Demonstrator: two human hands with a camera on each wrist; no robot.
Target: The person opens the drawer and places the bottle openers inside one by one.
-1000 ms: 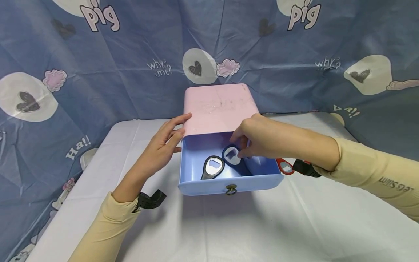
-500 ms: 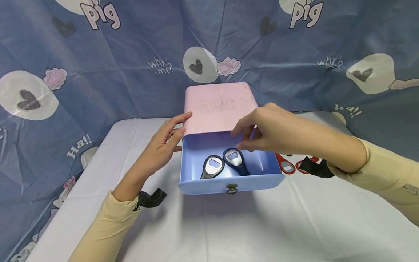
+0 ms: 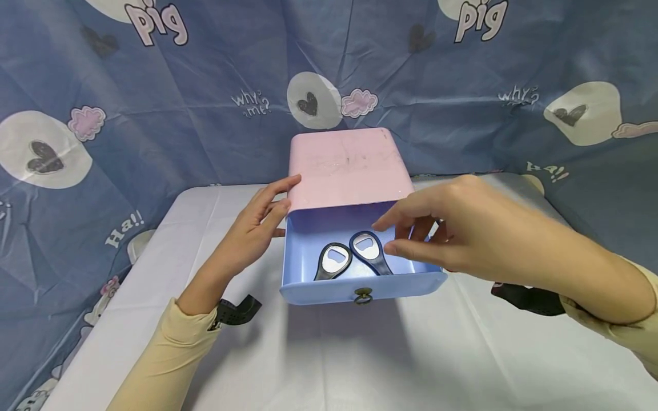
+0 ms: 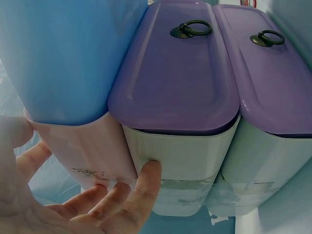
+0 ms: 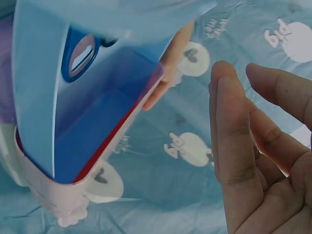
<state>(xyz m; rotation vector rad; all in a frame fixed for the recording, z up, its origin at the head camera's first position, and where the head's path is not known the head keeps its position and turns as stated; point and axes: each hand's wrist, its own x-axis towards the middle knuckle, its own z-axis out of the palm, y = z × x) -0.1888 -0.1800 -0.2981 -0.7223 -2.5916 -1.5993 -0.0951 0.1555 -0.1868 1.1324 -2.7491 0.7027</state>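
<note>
Fingers [image 3: 413, 251] parted, empty (both), right hand [image 3: 457, 228] shifted off openers [image 3: 372, 252], left hand [image 3: 252, 231] touching box [image 3: 349, 168].

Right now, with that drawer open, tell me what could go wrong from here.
The left hand rests against the pink case, right beside the drawer, so closing it might pinch a fingertip. The black opener and navy opener lie loose inside and could slide if it is jerked. The right hand, over the drawer's right side, might bump the rim.
</note>
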